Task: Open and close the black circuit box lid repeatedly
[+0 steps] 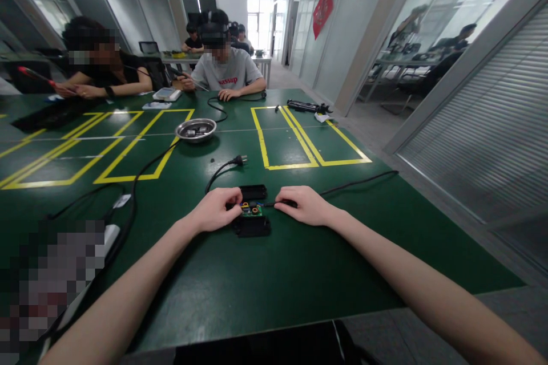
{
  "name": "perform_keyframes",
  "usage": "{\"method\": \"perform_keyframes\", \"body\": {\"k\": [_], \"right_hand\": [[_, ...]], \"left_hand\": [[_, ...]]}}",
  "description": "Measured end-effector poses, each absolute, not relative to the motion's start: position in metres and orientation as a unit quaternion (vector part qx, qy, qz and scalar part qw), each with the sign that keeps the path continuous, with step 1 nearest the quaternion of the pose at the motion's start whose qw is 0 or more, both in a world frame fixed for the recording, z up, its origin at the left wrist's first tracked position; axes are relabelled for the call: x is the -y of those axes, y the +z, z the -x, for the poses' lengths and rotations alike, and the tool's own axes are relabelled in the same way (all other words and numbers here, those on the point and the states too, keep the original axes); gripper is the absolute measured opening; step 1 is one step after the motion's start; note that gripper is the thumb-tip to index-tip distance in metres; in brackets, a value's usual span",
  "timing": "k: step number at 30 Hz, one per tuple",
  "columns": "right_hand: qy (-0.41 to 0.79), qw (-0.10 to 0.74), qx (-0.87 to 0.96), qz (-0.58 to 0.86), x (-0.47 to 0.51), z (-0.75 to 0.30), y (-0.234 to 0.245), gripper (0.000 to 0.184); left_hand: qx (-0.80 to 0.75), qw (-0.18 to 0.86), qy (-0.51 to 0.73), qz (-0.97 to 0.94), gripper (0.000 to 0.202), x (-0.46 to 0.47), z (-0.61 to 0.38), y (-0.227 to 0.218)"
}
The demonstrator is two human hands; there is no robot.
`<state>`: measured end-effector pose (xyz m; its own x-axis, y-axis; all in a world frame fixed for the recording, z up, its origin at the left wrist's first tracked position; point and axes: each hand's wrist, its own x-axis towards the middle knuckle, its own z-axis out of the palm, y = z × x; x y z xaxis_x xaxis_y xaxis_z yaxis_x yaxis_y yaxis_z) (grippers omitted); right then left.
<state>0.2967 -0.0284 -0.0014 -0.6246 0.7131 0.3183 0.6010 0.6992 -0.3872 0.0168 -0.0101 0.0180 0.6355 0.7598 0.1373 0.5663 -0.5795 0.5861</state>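
Observation:
A small green circuit board point(252, 210) lies on the green table between two black casing halves, one behind it point(253, 191) and one in front point(252, 226). My left hand point(216, 209) is curled, its fingertips pinching the board's left end. My right hand point(302, 205) is curled too, its fingers pressed on the black cable point(355, 183) where it meets the board's right end. A second black cord with a plug point(240, 160) runs off behind the board.
A metal bowl point(196, 129) with small parts stands mid-table. Yellow tape rectangles point(291, 142) mark the table top. Black cables point(132, 194) and a white power strip point(109, 236) lie at left. Two people sit at the far side; a black tool point(306, 106) rests near them.

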Motion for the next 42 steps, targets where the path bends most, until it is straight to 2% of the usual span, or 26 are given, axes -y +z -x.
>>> {"method": "perform_keyframes", "body": {"k": [6, 9, 12, 18, 22, 37, 42], "right_hand": [[0.131, 0.3, 0.88, 0.344, 0.038, -0.293, 0.005, 0.019], [0.153, 0.296, 0.886, 0.324, 0.043, -0.291, 0.008, 0.02], [0.171, 0.273, 0.892, 0.317, 0.045, -0.291, 0.009, 0.02], [0.175, 0.235, 0.902, 0.317, 0.043, -0.295, 0.011, 0.019], [0.155, 0.225, 0.904, 0.328, 0.042, -0.296, 0.011, 0.019], [0.159, 0.209, 0.912, 0.315, 0.046, -0.29, 0.009, 0.013], [0.139, 0.171, 0.925, 0.31, 0.047, -0.285, 0.008, 0.031]], "left_hand": [[-0.387, 0.418, 0.212, -0.794, 0.012, 0.007, -0.014, 0.029], [-0.369, 0.513, 0.135, -0.764, 0.011, 0.005, -0.008, 0.034], [-0.366, 0.56, 0.081, -0.738, 0.011, 0.004, -0.004, 0.037], [-0.357, 0.584, 0.032, -0.728, 0.017, 0.004, 0.001, 0.035], [-0.364, 0.597, 0.043, -0.713, 0.024, 0.002, 0.002, 0.033], [-0.372, 0.598, 0.04, -0.709, 0.029, 0.004, 0.002, 0.034], [-0.37, 0.576, 0.021, -0.729, 0.028, 0.008, 0.0, 0.038]]}}
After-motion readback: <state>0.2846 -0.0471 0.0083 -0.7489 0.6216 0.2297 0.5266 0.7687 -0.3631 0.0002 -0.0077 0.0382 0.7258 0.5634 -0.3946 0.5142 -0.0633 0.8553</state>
